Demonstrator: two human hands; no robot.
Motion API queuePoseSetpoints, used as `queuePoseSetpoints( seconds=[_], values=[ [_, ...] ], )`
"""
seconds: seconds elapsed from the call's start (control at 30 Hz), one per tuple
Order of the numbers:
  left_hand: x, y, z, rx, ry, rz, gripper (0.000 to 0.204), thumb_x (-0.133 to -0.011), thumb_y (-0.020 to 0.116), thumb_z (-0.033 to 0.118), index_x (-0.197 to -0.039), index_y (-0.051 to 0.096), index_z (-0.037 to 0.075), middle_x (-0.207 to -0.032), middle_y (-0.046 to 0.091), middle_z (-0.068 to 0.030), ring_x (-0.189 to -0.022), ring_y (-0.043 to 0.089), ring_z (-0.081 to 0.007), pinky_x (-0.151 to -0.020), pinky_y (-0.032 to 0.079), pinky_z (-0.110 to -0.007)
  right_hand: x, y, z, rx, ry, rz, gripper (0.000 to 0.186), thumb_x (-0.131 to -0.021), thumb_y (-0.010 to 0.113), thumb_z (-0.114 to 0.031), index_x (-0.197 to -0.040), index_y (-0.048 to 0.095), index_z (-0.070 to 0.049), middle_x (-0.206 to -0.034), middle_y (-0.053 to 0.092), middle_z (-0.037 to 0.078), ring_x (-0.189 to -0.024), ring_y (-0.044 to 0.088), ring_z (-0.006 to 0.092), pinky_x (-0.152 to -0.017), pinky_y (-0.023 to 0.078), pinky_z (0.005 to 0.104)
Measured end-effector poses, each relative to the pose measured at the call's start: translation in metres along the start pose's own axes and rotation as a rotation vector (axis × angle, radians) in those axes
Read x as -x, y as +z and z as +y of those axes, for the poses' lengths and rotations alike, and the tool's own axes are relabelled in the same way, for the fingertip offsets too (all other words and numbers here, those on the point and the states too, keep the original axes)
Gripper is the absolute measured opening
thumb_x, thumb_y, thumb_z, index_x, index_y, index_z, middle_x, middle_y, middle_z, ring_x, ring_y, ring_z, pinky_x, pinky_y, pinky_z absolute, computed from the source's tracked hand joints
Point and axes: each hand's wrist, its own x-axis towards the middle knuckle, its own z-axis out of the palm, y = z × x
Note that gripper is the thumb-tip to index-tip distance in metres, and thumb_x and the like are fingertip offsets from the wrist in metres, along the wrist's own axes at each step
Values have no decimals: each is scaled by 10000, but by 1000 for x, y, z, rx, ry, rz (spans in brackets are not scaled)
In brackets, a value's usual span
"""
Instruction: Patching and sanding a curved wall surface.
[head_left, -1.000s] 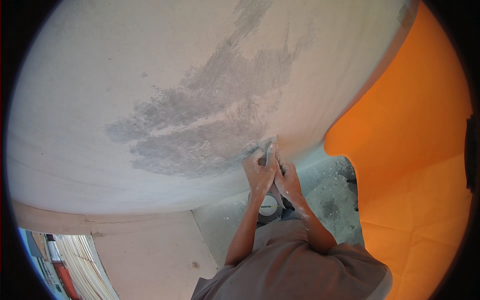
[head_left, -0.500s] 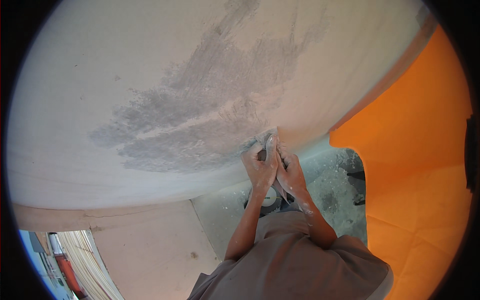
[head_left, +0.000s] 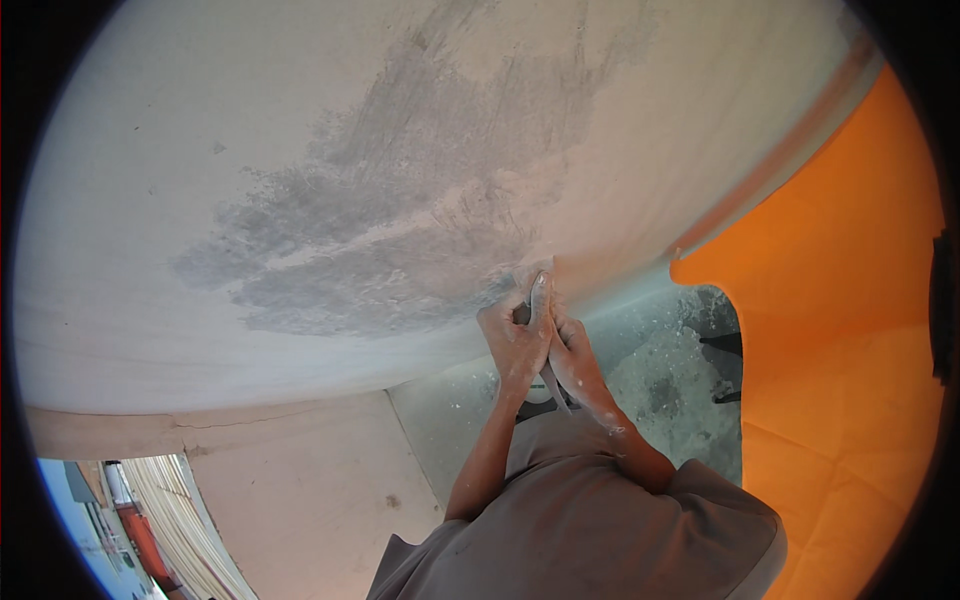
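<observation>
My left hand (head_left: 513,338) and my right hand (head_left: 573,345) are pressed together at the lower edge of a rough grey patch (head_left: 390,275) on the large pale wall surface (head_left: 250,80). White dust coats the fingers and the right wrist. Both hands are closed on a thin, flexible brownish sheet that looks like sandpaper (head_left: 556,388); its loose end hangs between my wrists. A thumb lies along the top of the grip, and most of the fingertips are hidden behind the hands.
A big orange sheet (head_left: 840,330) hangs at the right. Below is a greenish floor (head_left: 650,370) spattered with white. Pale boards (head_left: 300,480) stand at the lower left, beside an opening showing light slats (head_left: 180,510) and a red object (head_left: 143,540).
My joined hands have shifted very slightly, staying at the patch's lower edge. The view has tilted a little, and my torso covers more of the round object below my wrists.
</observation>
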Motion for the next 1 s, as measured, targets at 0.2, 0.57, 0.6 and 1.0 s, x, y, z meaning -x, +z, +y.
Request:
queuePoseSetpoints(
  seconds=[0.2,0.57,0.6,1.0],
  values=[
    [-3,-10,10,-145,0,-48,247,-1005,705,205,-991,789,-27,-659,661,1,-603,513,-33,-539,418,-248,5,7,-3,-189,54,-41,341,-1105,509,-264,-883,618,-30,-705,577,-42,-577,494,40,-503,386,232],
    [-6,-9,17,-132,79,-49,252,-966,720,181,-835,725,-34,-633,651,-84,-580,554,-91,-565,453,-293,-4,0,26,-383,56,-143,340,-1115,503,-288,-1115,658,14,-951,657,-15,-822,597,51,-708,486,220],
    [-6,-7,12,-135,79,-46,252,-966,720,181,-835,725,-34,-633,651,-84,-580,554,-91,-565,453,-293,-5,1,21,-222,14,-97,336,-1106,504,-271,-1014,653,16,-867,626,-19,-772,567,51,-653,457,236],
    [-7,9,-33,-96,117,-11,333,-978,715,172,-731,677,-48,-611,641,-99,-533,499,-73,-498,387,-288,-10,-22,-20,404,41,5,415,-1063,515,-302,-1014,634,93,-766,616,227,-733,626,264,-735,503,402]
  ],
)
